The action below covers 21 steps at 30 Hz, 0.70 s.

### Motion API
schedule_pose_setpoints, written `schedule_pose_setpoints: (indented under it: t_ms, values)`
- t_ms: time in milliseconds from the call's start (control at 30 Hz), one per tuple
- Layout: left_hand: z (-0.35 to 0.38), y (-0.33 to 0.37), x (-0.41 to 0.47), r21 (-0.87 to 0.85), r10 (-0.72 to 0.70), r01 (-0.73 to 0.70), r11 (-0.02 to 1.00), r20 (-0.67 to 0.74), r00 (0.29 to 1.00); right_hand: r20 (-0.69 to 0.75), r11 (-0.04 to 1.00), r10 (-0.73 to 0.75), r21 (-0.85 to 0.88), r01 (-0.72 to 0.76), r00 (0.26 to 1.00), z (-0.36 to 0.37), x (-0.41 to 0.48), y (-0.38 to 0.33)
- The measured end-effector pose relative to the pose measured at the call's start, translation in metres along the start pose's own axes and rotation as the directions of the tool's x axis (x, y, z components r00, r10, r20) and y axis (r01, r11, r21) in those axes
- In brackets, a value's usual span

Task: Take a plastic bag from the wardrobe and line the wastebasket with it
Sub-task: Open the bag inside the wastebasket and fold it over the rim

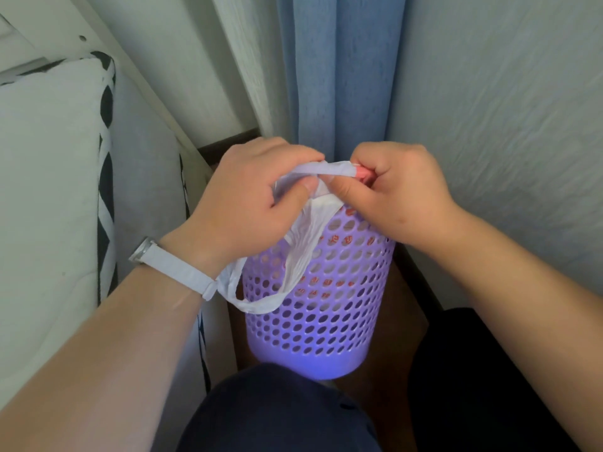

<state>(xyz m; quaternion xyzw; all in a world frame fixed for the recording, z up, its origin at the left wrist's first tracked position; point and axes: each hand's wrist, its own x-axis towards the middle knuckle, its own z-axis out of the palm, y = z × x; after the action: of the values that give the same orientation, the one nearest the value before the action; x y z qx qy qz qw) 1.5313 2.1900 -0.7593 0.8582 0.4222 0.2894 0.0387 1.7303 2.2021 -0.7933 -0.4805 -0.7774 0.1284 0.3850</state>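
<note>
Both hands were above the purple wastebasket [321, 298], which stood upright on the brown floor [408, 308] between a bed with a white mattress [49, 190] on the left and a pale wall [505, 109] on the right, with a blue curtain [339, 66] hanging behind it. The left hand [251, 197] and the right hand [398, 190] were close together, almost touching, and each one pinched the upper edge of the white plastic bag [306, 236]; the fingers [346, 190] of both hands were clenched on the thin film. The bag was stretched in a short band between the two hands, and the rest of it hung down in folds over the near side of the wastebasket, outside the perforated wall. One loop handle of the bag fell down near the left wrist, which carried a watch [173, 265] with a white strap. White material with red print was visible through the holes of the basket, but I could not tell what it was
</note>
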Motion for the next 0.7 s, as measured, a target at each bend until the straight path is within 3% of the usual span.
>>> schedule_pose_setpoints:
  t_ms: [267,433,533,700]
  values:
    - [-0.004,-0.006,-0.003,-0.038,-0.134,0.135,0.990,0.013,0.991,0.128,0.990,-0.051,0.138,0.034,0.990,-0.010,0.004,0.008]
    - [-0.010,-0.008,-0.004,-0.111,-0.219,0.216,0.970,-0.008,0.976,0.129,0.949,0.051,0.304,-0.088,0.990,-0.010,0.004,0.015]
    - [-0.010,-0.007,-0.005,-0.156,-0.246,0.242,0.958,-0.010,0.969,0.059,0.963,0.065,0.259,-0.078,0.996,-0.003,0.000,0.014]
    - [-0.010,-0.002,-0.002,-0.222,-0.223,0.211,0.952,-0.028,0.974,-0.030,0.999,0.037,0.037,-0.036,0.999,0.005,-0.003,0.006]
